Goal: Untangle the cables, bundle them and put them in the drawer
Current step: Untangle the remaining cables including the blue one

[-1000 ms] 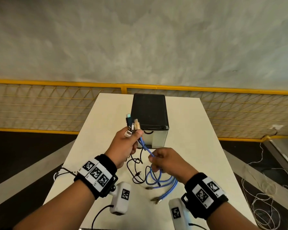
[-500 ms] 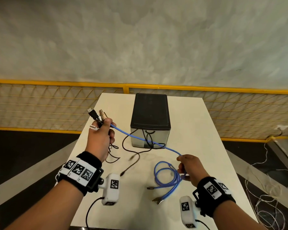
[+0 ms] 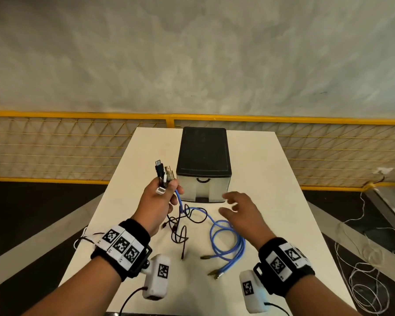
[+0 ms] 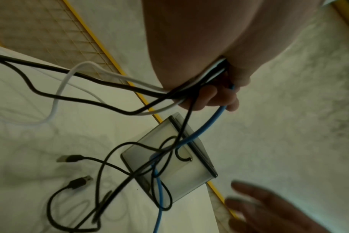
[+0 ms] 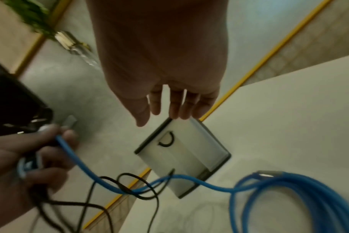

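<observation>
My left hand grips a bunch of cable ends above the table, left of the drawer box; black, white and blue cables run out of the fist. The blue cable drops from that hand and lies in loose coils on the white table. Thin black cables hang tangled below the fist. My right hand hovers with spread fingers, holding nothing, just in front of the drawer. The drawer box has a black top, and its translucent front with a black handle is closed.
A yellow mesh fence runs behind the table's far edge. Loose white wire lies on the floor at the right. The table's left and right edges lie close to both forearms.
My right hand has let go of the blue cable and moved forward toward the drawer front. My left hand has shifted right with the cable ends, and the blue cable has gone slack.
</observation>
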The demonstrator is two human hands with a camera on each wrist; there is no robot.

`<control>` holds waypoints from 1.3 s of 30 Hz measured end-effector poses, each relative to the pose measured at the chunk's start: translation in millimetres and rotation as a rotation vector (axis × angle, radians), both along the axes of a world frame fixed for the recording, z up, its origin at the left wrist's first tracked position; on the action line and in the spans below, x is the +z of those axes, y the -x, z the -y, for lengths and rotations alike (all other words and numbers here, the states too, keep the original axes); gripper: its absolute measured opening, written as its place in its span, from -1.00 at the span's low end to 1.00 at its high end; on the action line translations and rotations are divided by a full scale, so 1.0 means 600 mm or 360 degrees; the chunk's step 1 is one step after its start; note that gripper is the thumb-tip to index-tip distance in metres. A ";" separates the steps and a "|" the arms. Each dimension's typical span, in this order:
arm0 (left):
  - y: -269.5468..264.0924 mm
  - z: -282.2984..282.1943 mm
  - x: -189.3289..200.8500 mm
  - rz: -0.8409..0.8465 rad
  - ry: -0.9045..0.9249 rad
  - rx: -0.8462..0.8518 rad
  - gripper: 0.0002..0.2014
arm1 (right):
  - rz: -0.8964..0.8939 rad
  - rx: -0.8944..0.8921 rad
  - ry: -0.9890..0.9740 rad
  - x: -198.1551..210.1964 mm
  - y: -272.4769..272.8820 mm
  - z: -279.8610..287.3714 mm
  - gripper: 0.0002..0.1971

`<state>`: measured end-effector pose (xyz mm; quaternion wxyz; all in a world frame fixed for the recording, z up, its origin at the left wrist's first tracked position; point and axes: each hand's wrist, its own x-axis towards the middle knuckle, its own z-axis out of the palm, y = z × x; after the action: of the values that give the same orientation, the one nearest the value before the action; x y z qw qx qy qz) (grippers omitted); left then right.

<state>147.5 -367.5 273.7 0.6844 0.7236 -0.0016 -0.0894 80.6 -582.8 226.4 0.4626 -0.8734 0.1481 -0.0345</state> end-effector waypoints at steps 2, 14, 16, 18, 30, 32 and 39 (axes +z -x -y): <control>0.008 0.003 -0.003 -0.0022 -0.0011 -0.0046 -0.87 | 0.0108 0.0270 0.0026 0.027 -0.003 -0.028 -0.59; 0.012 0.001 0.004 0.0042 0.0040 -0.0188 -0.90 | -0.0536 0.0967 0.0349 -0.035 -0.006 -0.102 -0.48; 0.010 0.004 -0.001 0.0026 0.0008 -0.0173 -0.87 | -0.0544 0.1043 0.0453 -0.048 -0.004 -0.113 -0.53; 0.010 0.007 -0.001 0.0046 -0.0036 -0.0166 -0.88 | -0.0499 0.1124 0.0436 -0.048 -0.005 -0.122 -0.68; 0.010 -0.005 -0.032 -0.0152 -0.0313 -0.0462 -0.81 | -0.0221 0.0097 -0.1405 0.025 -0.024 -0.052 -0.94; 0.015 -0.003 -0.035 -0.0119 -0.0321 -0.0473 -0.82 | -0.0134 -0.0048 -0.1625 0.032 -0.026 -0.045 -0.91; 0.035 -0.011 -0.042 0.0224 -0.0459 -0.0474 -0.77 | -0.0097 -0.0449 -0.1967 0.024 -0.020 -0.043 -0.83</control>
<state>126.8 -361.2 248.3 0.5514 0.8101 -0.1433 -0.1382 92.8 -557.2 240.6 0.8680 -0.4179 0.2675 0.0217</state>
